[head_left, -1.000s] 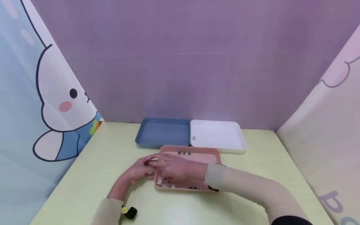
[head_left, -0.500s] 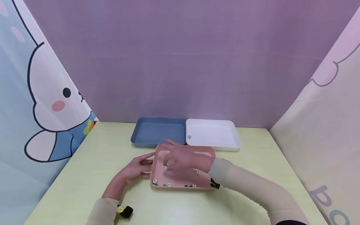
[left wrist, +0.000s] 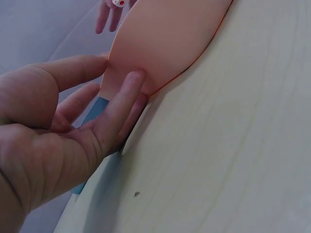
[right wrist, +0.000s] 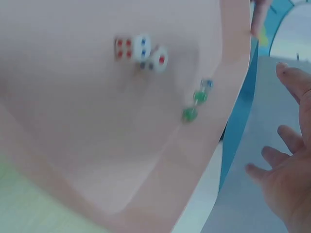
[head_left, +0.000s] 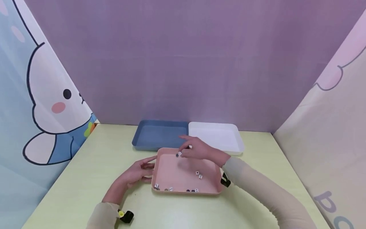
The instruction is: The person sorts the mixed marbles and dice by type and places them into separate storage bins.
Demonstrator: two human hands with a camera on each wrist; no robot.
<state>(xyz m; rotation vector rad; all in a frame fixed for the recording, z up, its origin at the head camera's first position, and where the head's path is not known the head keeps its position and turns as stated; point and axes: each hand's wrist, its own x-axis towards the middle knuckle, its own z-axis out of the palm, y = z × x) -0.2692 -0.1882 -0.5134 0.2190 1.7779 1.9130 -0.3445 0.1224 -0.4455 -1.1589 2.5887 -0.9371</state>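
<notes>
The right hand [head_left: 198,149] has thumb and finger closed together on a small white die [head_left: 179,154], holding it above the far part of the pink tray [head_left: 171,171], with another finger stretched out toward the blue tray [head_left: 161,133]. In the left wrist view, the pinched die shows a red spot above the tray's rim. The left hand [head_left: 136,172] rests against the outside of the pink tray's left wall — fingers apart and fairly straight, tips touching the side. Inside the tray, two white dice [head_left: 199,175] lie side by side right of the middle, and more dice and dark pieces [head_left: 190,190] are strung along the near wall. The right wrist view shows three small green and blue pieces [right wrist: 199,96] in a row by one wall; they are too blurred to make out clearly. Behind the pink tray, the blue tray and a white tray [head_left: 220,138] stand next to each other on the pale yellow table [head_left: 85,178]. A purple cloth [head_left: 183,63] hangs at the back — with a cartoon-printed sheet [head_left: 65,111] on the left.
</notes>
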